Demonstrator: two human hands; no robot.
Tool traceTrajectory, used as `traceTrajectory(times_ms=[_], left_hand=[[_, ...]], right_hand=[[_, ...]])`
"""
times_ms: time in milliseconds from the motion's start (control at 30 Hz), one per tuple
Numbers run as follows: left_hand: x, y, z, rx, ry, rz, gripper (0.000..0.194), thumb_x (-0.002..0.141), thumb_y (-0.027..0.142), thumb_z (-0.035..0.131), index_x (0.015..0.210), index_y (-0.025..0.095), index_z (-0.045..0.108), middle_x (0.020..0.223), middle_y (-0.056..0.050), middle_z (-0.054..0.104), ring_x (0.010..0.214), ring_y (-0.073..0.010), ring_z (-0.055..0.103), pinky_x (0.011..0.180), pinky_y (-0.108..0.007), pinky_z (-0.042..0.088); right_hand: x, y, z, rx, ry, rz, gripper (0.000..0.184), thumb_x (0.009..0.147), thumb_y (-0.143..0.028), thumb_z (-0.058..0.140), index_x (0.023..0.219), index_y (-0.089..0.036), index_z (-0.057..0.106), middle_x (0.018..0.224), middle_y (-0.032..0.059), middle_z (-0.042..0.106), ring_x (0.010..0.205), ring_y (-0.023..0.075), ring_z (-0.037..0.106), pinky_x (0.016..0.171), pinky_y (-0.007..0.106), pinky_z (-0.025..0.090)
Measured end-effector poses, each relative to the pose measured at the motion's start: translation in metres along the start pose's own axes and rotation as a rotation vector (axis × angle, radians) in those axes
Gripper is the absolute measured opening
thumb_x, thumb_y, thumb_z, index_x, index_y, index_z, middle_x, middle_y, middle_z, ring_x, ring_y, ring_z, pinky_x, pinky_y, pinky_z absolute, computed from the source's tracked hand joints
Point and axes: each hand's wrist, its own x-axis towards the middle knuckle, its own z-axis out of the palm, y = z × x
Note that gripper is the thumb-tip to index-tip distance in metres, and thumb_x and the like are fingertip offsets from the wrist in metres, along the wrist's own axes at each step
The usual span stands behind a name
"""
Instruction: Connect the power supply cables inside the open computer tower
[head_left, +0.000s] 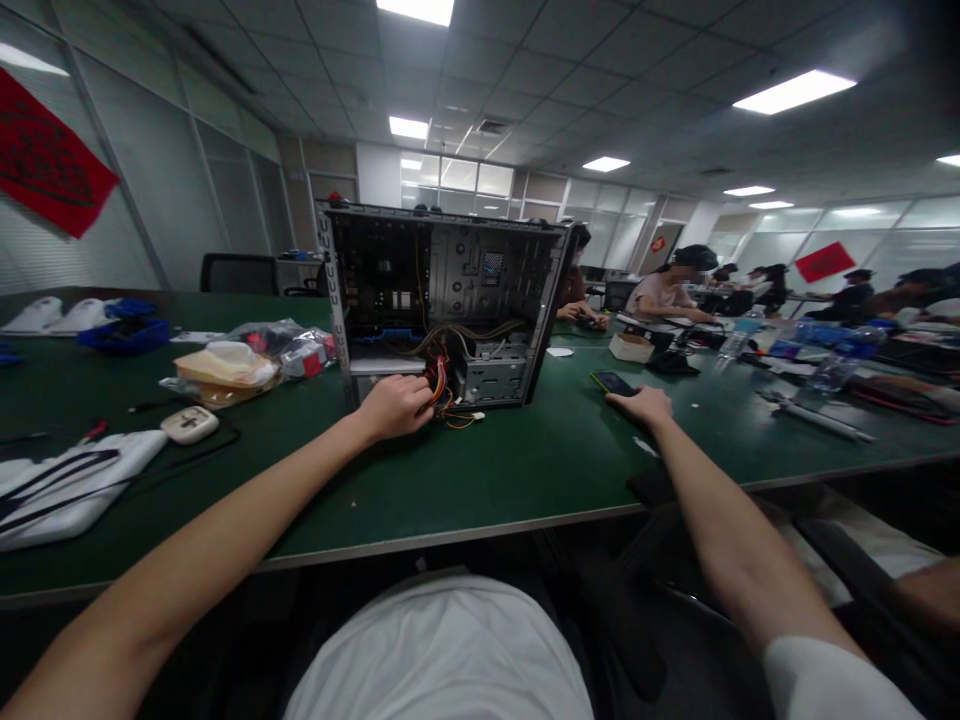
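White glare blazes from the ceiling light panels (795,92), deep shadow pools inside the computer case (459,268), edges stretch wide, and haze smears the dark top-right corner!

Your single view came from a camera worn on your head, looking forward and down over the near edge of the green table (480,480), with your white shirt (442,660) close beneath it at the bottom. It faced the open side of the computer case (459,290) almost squarely and from near by, while its wide sweep ran up to the ceiling (570,50) and back to the glazed partitions (459,176) well beyond the case.
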Motion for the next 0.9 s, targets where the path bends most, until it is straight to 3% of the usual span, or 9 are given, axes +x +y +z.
traceTrajectory(times_ms=[167, 900], left_hand=[[-0.003, 0.004, 0.004, -0.034, -0.024, -0.032, 0.016, 0.093, 0.026, 0.055, 0.087, 0.014, 0.065, 0.086, -0.008, 0.067, 0.077, -0.0215, 0.064, 0.064, -0.032, 0.046], [-0.008, 0.016, 0.014, -0.120, -0.074, -0.121, 0.015, 0.095, 0.027, 0.052, 0.092, 0.016, 0.062, 0.090, -0.007, 0.067, 0.078, -0.0205, 0.066, 0.062, -0.029, 0.047]], right_hand=[[-0.013, -0.008, -0.007, 0.073, 0.084, 0.026, 0.086, 0.068, -0.058, 0.078, 0.132, -0.005, 0.055, 0.133, 0.0269, 0.055, 0.128, 0.0374, 0.052, 0.109, 0.044, 0.042], [-0.030, -0.018, -0.013, 0.273, 0.111, 0.058, 0.088, 0.072, -0.054, 0.077, 0.136, -0.008, 0.039, 0.137, 0.0278, 0.055, 0.124, 0.0368, 0.057, 0.104, 0.040, 0.046]])
